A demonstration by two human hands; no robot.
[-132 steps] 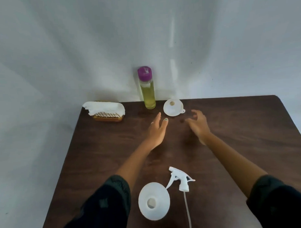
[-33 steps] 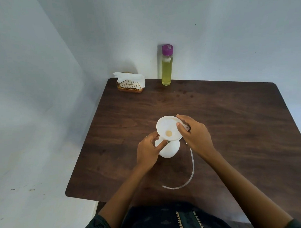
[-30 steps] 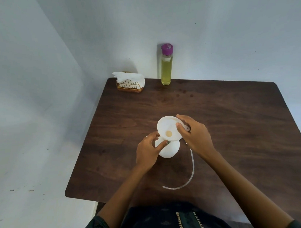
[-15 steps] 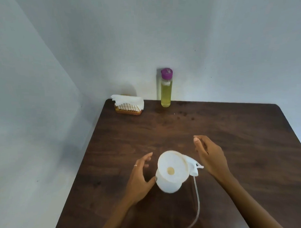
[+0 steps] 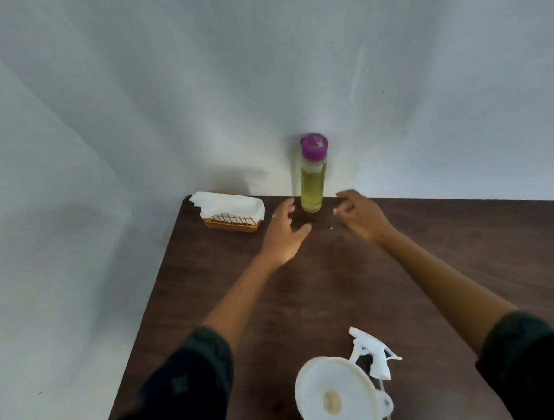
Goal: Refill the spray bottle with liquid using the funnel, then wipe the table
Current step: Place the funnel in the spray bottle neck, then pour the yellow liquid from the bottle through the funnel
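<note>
Both hands (image 5: pixel 286 231) flank unlabelled refill bottle (image 5: pixel 312 183).

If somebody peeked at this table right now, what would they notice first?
Probably the tall bottle of yellow liquid with its purple cap, standing at the table's far edge. The left hand and right hand reach toward it from either side. Near the front sits a big white funnel.
</note>
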